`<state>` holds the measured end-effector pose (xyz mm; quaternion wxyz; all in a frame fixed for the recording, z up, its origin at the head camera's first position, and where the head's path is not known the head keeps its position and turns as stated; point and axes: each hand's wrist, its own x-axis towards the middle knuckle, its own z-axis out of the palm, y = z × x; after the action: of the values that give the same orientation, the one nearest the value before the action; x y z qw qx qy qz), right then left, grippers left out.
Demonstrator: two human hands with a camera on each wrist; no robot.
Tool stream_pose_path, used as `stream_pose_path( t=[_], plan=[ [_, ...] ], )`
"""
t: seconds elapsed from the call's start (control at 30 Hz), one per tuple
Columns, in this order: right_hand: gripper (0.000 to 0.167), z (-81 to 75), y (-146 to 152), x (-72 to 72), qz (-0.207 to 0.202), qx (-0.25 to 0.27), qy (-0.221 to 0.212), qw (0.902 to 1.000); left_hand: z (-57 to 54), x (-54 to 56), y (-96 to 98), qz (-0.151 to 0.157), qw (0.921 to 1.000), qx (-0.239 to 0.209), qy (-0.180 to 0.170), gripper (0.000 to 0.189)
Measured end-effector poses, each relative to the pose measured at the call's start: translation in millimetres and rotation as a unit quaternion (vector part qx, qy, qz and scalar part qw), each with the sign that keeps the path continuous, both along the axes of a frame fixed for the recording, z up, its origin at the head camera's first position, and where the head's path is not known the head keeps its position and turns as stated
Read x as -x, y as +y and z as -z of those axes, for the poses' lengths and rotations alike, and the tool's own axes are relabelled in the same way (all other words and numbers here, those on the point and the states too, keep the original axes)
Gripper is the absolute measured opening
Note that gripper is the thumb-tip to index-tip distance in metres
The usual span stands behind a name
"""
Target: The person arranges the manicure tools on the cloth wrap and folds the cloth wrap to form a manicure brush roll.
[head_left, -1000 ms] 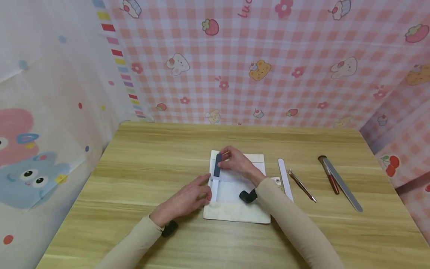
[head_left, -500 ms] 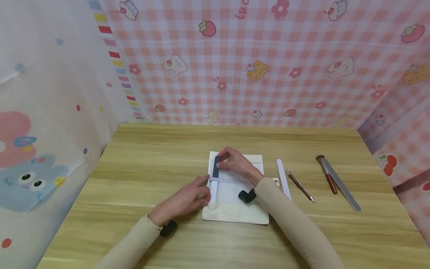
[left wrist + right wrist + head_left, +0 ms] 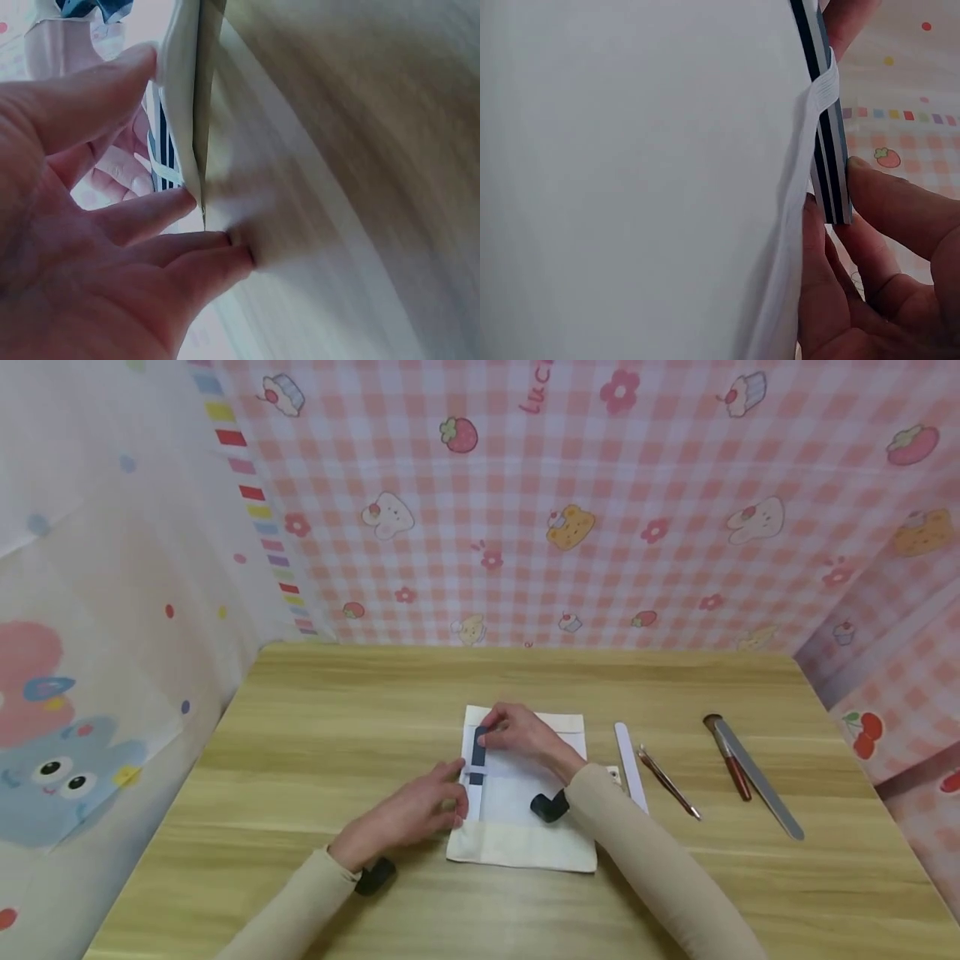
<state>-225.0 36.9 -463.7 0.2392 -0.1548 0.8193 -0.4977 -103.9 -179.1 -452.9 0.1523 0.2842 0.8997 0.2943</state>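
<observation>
An off-white fabric pouch (image 3: 525, 847) lies unfolded on the table, with a white elastic band across it. Under the band near its left edge runs a nail buffer (image 3: 479, 752), dark blue above and white below. Striped layers show along the buffer's side (image 3: 832, 165) in the right wrist view. My right hand (image 3: 521, 731) pinches its upper end between thumb and fingers. My left hand (image 3: 416, 806) rests at the pouch's left edge, fingers extended. In the left wrist view, the left thumb (image 3: 112, 90) touches the fabric and other fingertips press the table beside it.
Right of the pouch lie a pale lilac nail file (image 3: 630, 764) and a thin brown-handled brush (image 3: 667, 781). Farther right, a red-handled makeup brush (image 3: 729, 760) lies against a long grey file (image 3: 761, 781). A gingham cloth (image 3: 420, 552) hangs behind the table.
The buffer has slid down through the elastic band, so its dark part now reaches below the band. My right hand has moved down with it. My left hand stays at the pouch edge.
</observation>
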Motion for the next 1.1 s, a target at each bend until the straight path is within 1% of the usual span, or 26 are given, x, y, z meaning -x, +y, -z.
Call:
stream_pose_path(
  t=[0.2,0.3,0.4,0.53,0.6,0.7,0.8,0.87,0.97,1.1],
  plan=[
    [0.02,-0.1,0.8,0.1,-0.008,-0.012,0.025,0.9996,1.0,-2.1,3.4,-0.005,0.9998,0.006,0.018,0.016],
    [0.022,-1.3,1.1,1.1,-0.018,-0.021,0.047,0.9985,-1.3,-0.8,2.8,-0.01,0.9998,0.007,0.017,0.016],
    [0.026,-4.3,3.1,1.2,-0.025,-0.031,0.074,0.9965,-3.9,0.3,1.3,-0.017,0.9998,0.007,0.01,0.016],
    [0.031,-8.3,13.1,-0.1,-0.016,-0.035,0.086,0.9955,-4.1,1.1,0.7,-0.011,0.9999,0.012,0.004,0.012],
    [0.033,-11.5,20.7,-1.8,-0.009,-0.032,0.086,0.9957,-3.8,1.2,1.7,-0.01,0.9998,0.014,0.007,0.008],
    [0.032,-17.6,33.0,-6.7,0.007,-0.023,0.089,0.9957,-4.6,1.6,6.7,-0.016,0.999,0.023,0.035,0.004],
    [0.031,-24.2,44.8,-13.2,0.021,-0.01,0.096,0.9951,-6.9,4.2,14.4,-0.029,0.9968,0.037,0.064,0.011],
    [0.03,-28.0,52.6,-17.6,0.03,-0.004,0.104,0.9941,-9.0,7.8,19.7,-0.03,0.9952,0.046,0.08,0.017],
    [0.029,-31.6,64.7,-22.1,0.035,0.005,0.124,0.9917,-11.1,14.0,26.2,-0.02,0.9952,0.046,0.085,0.026],
    [0.029,-35.5,81.0,-27.9,0.043,0.018,0.139,0.9892,-10.5,21.6,33.2,-0.001,0.9954,0.041,0.087,0.03]
  ],
)
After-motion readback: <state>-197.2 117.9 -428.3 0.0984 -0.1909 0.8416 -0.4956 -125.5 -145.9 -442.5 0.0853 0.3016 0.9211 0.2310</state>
